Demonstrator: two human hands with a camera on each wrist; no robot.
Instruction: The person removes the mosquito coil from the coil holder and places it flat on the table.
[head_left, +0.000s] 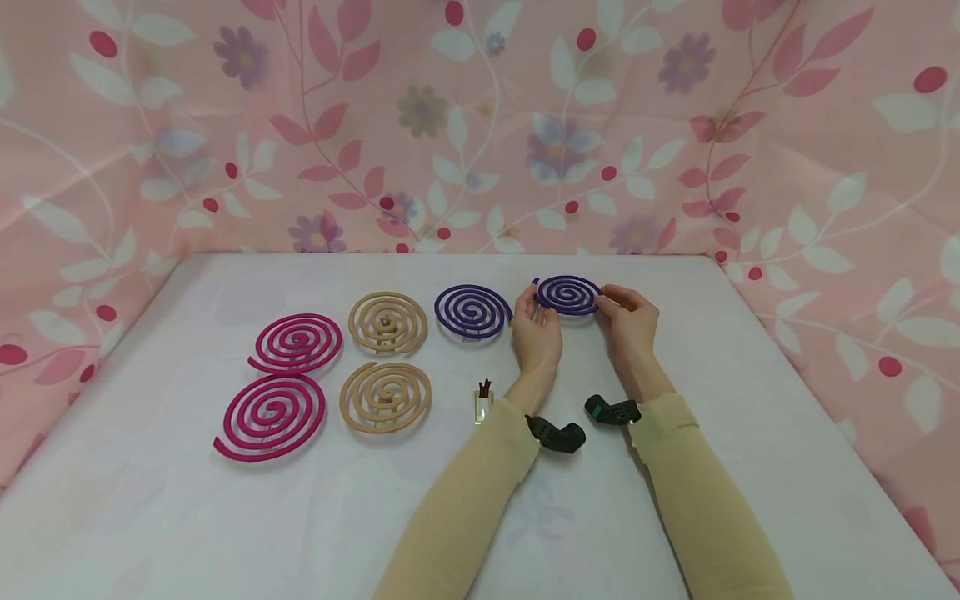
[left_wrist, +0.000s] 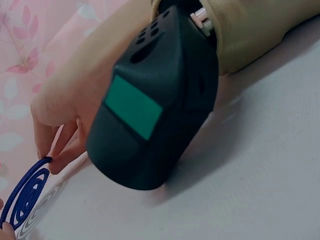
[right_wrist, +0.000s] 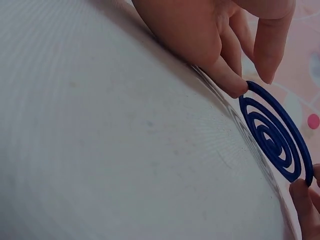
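The left hand (head_left: 538, 340) and right hand (head_left: 632, 326) pinch opposite edges of the gripped purple coil (head_left: 568, 294), just right of the neighbouring purple coil (head_left: 472, 312), likely so that the thin spiral is supported evenly.

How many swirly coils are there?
6. Far left: back pink coil, front pink coil. Next: back tan coil, front tan coil. Then left purple coil, and right purple coil, held by the left hand and right hand. None looks hidden.
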